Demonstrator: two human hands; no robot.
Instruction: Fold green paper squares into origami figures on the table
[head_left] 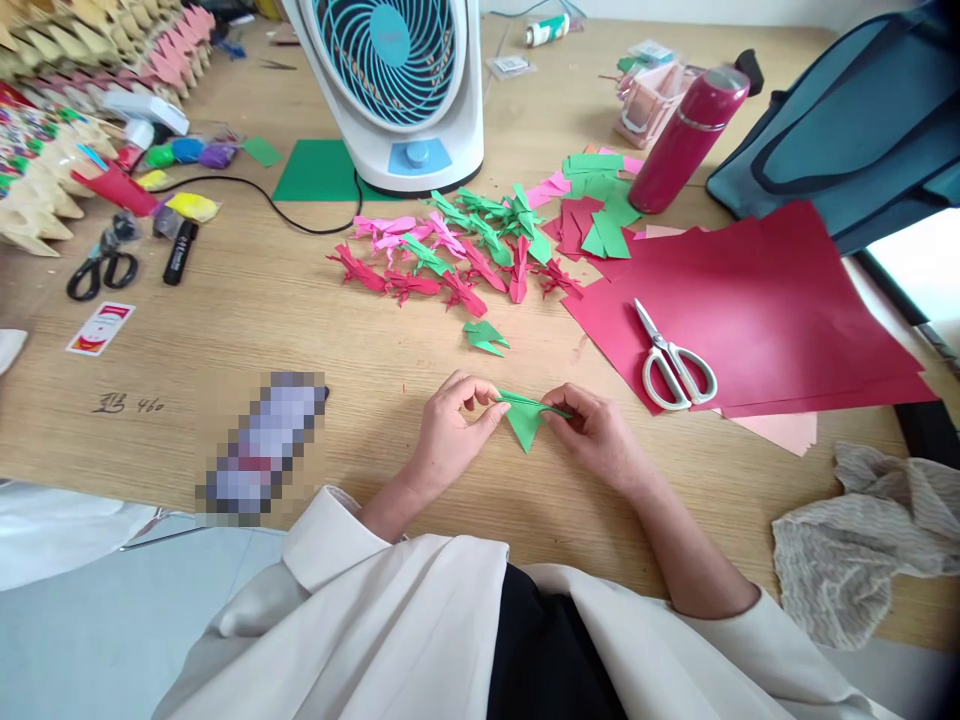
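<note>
Between my two hands is a piece of green folded paper [526, 424], its triangular point hanging down toward me. My left hand [459, 425] pinches the paper's left corner between thumb and fingers. On the other side, my right hand [592, 432] grips the right corner the same way. Just beyond them on the table lies a small green folded paper piece [486, 337]. Farther back is a cluster of folded paper figures in red [465, 292], pink [386, 232] and green [484, 222]. Parts of the held paper are hidden by my fingers.
White-handled scissors [679, 375] rest on large red paper sheets [765, 310] at the right. Behind stand a fan [405, 90] and a magenta flask [688, 140]. A phone [266, 445] lies at left, with black-handled scissors [101, 270] and a marker [180, 253] beyond. A cloth [847, 550] hangs over the right edge.
</note>
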